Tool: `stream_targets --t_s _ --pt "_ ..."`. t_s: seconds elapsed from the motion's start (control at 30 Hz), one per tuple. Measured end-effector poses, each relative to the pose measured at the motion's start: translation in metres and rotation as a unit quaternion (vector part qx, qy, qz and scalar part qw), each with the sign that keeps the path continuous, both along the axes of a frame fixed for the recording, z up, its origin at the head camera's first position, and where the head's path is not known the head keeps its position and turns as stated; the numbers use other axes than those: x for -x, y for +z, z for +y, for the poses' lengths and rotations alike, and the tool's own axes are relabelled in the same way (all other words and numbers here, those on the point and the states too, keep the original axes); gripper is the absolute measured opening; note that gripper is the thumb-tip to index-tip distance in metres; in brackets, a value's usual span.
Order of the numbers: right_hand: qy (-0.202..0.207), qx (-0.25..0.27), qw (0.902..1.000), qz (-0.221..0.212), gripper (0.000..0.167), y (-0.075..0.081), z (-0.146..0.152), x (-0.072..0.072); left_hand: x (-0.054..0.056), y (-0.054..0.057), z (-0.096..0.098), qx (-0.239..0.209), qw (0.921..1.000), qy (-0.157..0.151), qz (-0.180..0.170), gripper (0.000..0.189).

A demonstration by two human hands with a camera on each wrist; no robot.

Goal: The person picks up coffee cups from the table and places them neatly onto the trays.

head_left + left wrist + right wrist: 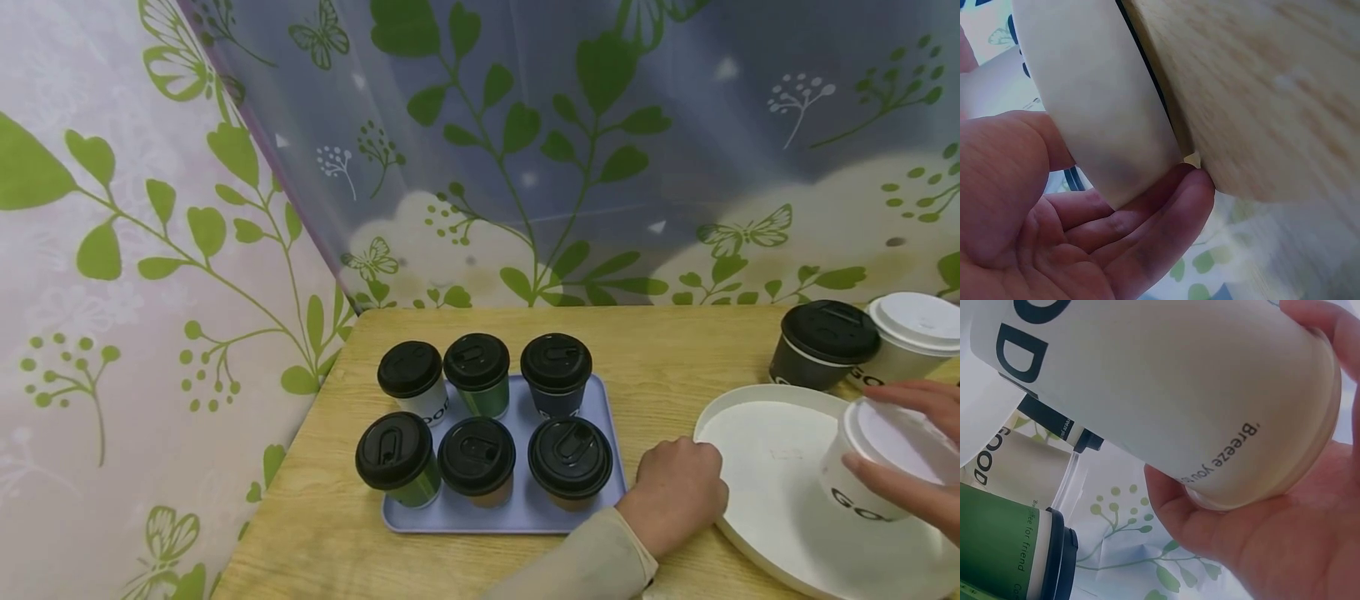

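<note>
Tray: white, round, low-rimmed, lying to your right; you grip it at its left rim.
Cup: white, dark "GO" lettering facing you, small "Breeze you" print; you hold it, lid side up, over the tray's right part; contact unclear.
Lid: white, on the cup.

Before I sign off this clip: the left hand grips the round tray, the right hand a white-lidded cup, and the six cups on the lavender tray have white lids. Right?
Not quite: the six cups on the lavender tray have black lids, as the head view shows. The left hand does grip the round tray, the right hand a white-lidded cup.
</note>
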State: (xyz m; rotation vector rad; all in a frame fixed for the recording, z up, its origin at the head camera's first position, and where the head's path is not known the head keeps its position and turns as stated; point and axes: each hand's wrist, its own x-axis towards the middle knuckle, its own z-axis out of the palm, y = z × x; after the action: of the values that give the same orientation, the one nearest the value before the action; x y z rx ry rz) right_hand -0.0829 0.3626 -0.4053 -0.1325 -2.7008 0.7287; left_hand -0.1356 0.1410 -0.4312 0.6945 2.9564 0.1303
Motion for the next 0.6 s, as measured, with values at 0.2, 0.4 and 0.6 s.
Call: stream_targets --t_s 0.2,0.4,0.6 --pt "0.008 -0.003 1.0 0.003 0.09 0.008 -0.007 0.001 0.0 0.0 0.0 -0.004 1.0 -0.004 0.006 0.023" --pt "0.028 0.004 0.9983 0.052 0.083 0.013 -0.014 0.003 0.0 0.0 -0.001 -0.005 0.9998 -0.009 0.015 0.026" --pt "0.031 0.007 0.9981 0.053 0.08 0.012 -0.018 0.005 0.0 -0.001 -0.001 -0.003 0.9999 -0.008 0.014 0.025"
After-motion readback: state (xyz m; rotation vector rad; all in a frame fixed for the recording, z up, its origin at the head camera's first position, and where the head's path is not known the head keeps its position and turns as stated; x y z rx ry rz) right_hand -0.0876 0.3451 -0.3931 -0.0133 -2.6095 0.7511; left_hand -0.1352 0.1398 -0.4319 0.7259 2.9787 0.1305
